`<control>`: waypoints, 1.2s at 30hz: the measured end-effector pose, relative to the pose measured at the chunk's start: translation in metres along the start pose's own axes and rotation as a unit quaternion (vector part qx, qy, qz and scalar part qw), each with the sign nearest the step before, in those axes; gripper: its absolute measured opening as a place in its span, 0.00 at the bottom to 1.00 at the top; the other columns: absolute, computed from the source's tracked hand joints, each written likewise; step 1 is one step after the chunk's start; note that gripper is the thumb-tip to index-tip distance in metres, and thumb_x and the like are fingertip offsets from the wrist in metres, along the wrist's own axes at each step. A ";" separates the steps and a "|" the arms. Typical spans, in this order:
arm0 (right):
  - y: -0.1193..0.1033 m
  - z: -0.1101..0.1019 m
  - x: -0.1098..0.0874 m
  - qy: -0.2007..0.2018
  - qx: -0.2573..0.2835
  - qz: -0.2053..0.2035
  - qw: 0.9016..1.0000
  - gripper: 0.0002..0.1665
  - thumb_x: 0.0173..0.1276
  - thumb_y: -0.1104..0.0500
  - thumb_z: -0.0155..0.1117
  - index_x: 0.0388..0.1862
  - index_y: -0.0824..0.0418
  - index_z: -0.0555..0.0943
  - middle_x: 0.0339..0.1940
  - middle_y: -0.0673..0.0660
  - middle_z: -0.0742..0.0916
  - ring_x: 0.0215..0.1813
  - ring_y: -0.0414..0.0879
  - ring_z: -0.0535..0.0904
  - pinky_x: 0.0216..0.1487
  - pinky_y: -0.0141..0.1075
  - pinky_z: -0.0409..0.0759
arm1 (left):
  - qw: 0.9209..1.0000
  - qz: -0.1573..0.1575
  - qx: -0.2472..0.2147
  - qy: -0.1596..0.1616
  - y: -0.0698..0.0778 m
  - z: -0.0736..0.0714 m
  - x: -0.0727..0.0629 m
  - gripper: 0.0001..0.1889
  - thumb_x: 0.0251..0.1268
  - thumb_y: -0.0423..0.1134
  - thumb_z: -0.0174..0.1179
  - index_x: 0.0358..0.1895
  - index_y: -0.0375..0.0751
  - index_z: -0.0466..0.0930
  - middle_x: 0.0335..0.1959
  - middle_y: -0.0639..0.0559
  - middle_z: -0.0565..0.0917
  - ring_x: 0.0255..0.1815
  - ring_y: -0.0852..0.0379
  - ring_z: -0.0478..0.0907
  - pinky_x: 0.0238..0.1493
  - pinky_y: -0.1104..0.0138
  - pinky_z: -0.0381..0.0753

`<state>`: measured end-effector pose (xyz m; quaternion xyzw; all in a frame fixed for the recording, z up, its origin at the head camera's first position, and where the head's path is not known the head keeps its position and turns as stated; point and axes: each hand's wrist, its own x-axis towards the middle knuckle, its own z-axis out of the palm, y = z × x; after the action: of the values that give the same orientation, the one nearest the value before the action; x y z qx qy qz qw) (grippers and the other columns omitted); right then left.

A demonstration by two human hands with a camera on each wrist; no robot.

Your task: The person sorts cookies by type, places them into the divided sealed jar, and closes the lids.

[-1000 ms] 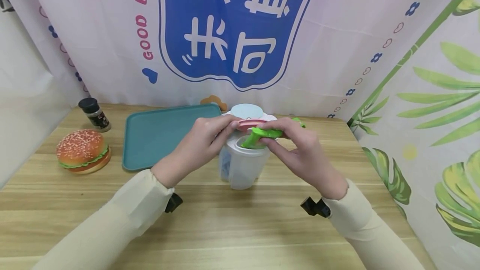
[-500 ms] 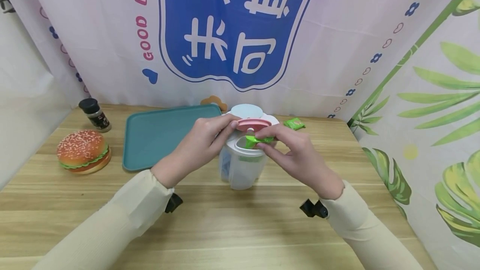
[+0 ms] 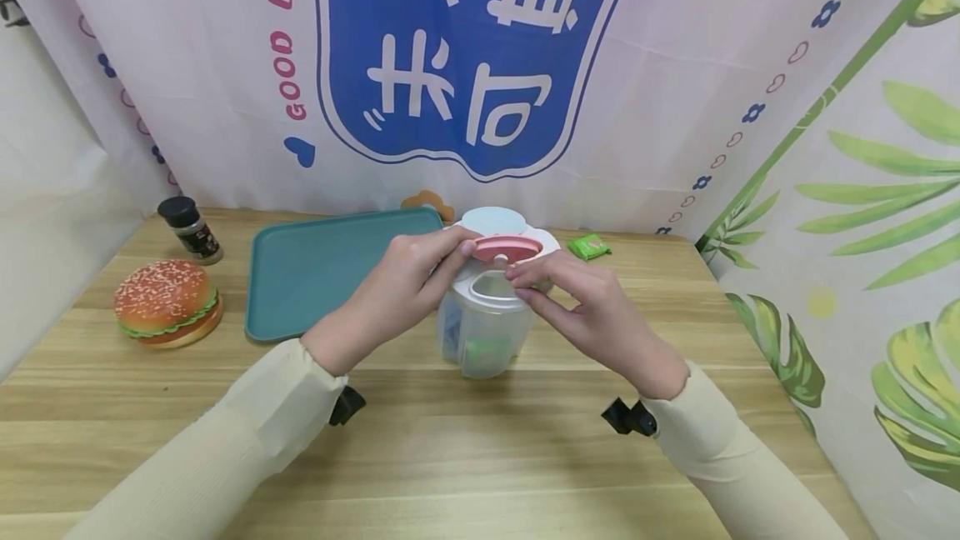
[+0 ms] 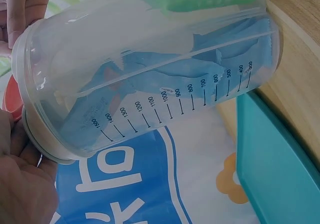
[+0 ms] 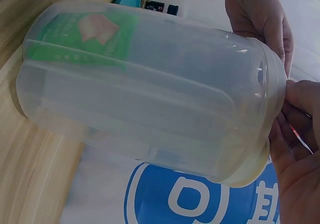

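A clear plastic storage container with several compartments stands upright on the wooden table. Its pink flap lid is raised, and the front opening shows. My left hand pinches the flap's left edge between thumb and fingers. Just over the opening's right rim is my right hand, fingers loosely bent, nothing visible between them. A green snack packet lies at the bottom of the front compartment. Blue packets fill another compartment, seen in the left wrist view. The container's light blue lid is down.
Another green packet lies on the table behind the right hand. A teal tray is left of the container. Farther left are a toy burger and a black-capped seasoning jar. A printed curtain hangs behind.
The green packet in my right hand has gone through the opening and dropped to the container's bottom. My right hand has shifted slightly left. The left hand stays at the pink flap.
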<state>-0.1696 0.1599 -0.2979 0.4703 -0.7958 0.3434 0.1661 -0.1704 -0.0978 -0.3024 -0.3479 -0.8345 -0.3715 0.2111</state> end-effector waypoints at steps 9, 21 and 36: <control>0.003 0.000 -0.001 0.032 0.023 -0.019 0.999 0.14 0.66 0.75 0.71 0.48 0.66 0.86 0.48 0.60 0.92 0.53 0.45 0.88 0.58 0.27 0.86 | 1.000 -0.011 -0.001 -0.002 0.000 0.000 0.001 0.12 0.83 0.36 0.53 0.55 0.37 0.84 0.45 0.48 0.91 0.45 0.55 0.89 0.48 0.60 0.90; 0.072 -0.030 -0.011 0.221 0.077 0.175 0.956 0.12 0.80 0.66 0.57 0.48 0.78 0.80 0.44 0.58 0.90 0.44 0.38 0.86 0.46 0.24 0.88 | 1.000 -0.008 -0.008 0.013 -0.002 0.003 -0.001 0.11 0.83 0.34 0.53 0.53 0.38 0.85 0.45 0.48 0.91 0.42 0.57 0.87 0.43 0.60 0.86; 0.192 -0.012 -0.048 -0.080 -0.065 0.396 0.912 0.29 0.84 0.61 0.48 0.78 0.70 0.65 0.80 0.72 0.70 0.82 0.69 0.63 0.83 0.64 0.61 | 1.000 -0.011 -0.009 0.014 -0.003 0.003 -0.001 0.11 0.82 0.35 0.54 0.54 0.37 0.85 0.47 0.47 0.91 0.47 0.55 0.88 0.49 0.59 0.89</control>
<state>-0.3116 0.2611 -0.3926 0.1305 -0.9481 0.2894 -0.0177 -0.1723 -0.0975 -0.3065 -0.3353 -0.8317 -0.3865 0.2153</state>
